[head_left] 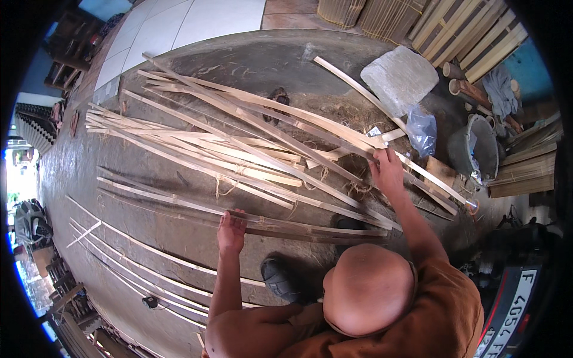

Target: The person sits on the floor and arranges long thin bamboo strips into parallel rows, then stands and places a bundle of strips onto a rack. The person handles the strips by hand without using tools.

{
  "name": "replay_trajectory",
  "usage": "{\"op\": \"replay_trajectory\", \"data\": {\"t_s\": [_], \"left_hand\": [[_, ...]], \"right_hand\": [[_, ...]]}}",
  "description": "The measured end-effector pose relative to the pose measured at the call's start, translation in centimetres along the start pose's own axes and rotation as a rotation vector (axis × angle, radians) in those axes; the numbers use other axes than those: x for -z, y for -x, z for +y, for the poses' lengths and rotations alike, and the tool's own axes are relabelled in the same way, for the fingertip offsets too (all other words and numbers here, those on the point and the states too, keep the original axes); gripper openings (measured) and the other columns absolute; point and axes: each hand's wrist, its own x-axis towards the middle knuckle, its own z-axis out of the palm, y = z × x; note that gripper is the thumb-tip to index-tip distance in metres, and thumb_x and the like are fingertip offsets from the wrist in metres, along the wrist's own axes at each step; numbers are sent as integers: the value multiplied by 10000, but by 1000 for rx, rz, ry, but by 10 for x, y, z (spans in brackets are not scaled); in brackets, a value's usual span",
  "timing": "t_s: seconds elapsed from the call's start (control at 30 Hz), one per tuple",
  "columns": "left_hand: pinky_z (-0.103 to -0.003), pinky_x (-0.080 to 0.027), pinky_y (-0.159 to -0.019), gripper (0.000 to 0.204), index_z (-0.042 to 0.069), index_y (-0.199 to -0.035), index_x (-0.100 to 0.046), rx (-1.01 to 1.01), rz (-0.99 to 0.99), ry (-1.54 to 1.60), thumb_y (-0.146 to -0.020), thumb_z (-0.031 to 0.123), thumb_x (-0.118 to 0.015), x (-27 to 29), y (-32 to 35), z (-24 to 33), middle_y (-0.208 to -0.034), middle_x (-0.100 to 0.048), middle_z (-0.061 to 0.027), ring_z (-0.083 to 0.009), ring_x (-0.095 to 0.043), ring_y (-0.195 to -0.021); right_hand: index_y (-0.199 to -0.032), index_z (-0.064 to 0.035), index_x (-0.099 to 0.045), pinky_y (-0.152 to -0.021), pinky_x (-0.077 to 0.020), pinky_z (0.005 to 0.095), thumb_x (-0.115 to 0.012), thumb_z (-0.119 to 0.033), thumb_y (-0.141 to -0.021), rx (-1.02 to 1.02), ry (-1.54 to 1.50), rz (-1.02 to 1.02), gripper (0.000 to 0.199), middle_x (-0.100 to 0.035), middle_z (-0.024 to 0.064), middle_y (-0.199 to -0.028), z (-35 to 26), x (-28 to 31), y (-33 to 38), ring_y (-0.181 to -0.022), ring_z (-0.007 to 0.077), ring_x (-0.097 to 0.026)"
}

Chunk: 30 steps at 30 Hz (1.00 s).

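Note:
Long, pale bamboo strips [239, 161] lie crossed in a loose pile on the dark floor in front of me. Nearer to me, my left hand [231, 231] closes its fingers round a bamboo strip [179, 200] that runs left to right across the view. At the right end of the pile, my right hand [388, 176] is closed on the end of a wide bamboo strip [343, 134]; its fingertips are partly hidden. Thin ties [225, 184] hang from some strips in the pile. Several thinner strips [158, 258] lie apart at the lower left.
A pale stone block [400, 77] lies at the far right, near a clear plastic bag [421, 132] and a grey bucket [477, 146]. Bundled slats [471, 36] stand behind them. A dark shoe [280, 279] is on the floor near me. White tiles [197, 24] border the floor at the back.

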Motion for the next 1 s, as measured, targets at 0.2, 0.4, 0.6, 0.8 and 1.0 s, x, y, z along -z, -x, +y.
{"op": "replay_trajectory", "data": {"t_s": [0.2, 0.4, 0.6, 0.8, 1.0], "left_hand": [[-463, -534, -972, 296, 113, -1292, -488, -2, 33, 42, -1062, 287, -554, -3, 1, 3, -1267, -615, -122, -290, -622, -1181], [-462, -478, -1027, 307, 109, -1282, -505, -11, 9, 3, -1060, 315, -554, -5, 3, 0, -1255, -613, -85, -266, -598, -1200], [-450, -500, -981, 232, 115, -1211, -515, 3, -4, 38, -1070, 299, -532, -16, 9, -1, -1226, -632, -107, -264, -618, -1165], [-429, -543, -896, 184, 109, -1177, -518, -29, -4, 41, -1079, 264, -512, -14, 9, 3, -1151, -676, -115, -267, -670, -1083], [-426, -564, -831, 224, 85, -1213, -473, -67, 37, 20, -1061, 234, -542, -29, 11, 5, -1123, -670, -126, -271, -691, -1038]], "right_hand": [[-1107, -79, -594, -760, -500, 481, -775, -246, -882, -127, -104, -21, 333, -637, 166, -989, -8, -7, 3, -897, 389, -628], [-1115, -111, -637, -720, -519, 500, -688, -298, -963, -220, -155, -57, 246, -666, 162, -951, -15, 1, -1, -819, 403, -655], [-1053, -162, -658, -670, -519, 518, -560, -351, -1034, -332, 22, -117, 214, -689, 164, -895, -3, -7, -2, -792, 431, -669], [-1065, -73, -683, -658, -496, 512, -566, -327, -1042, -204, -40, -99, 280, -672, 233, -865, 2, -24, -2, -781, 444, -654], [-1094, -120, -695, -690, -513, 540, -604, -322, -1011, -243, 74, -252, 237, -683, 214, -917, 24, -40, 3, -816, 442, -667]]}}
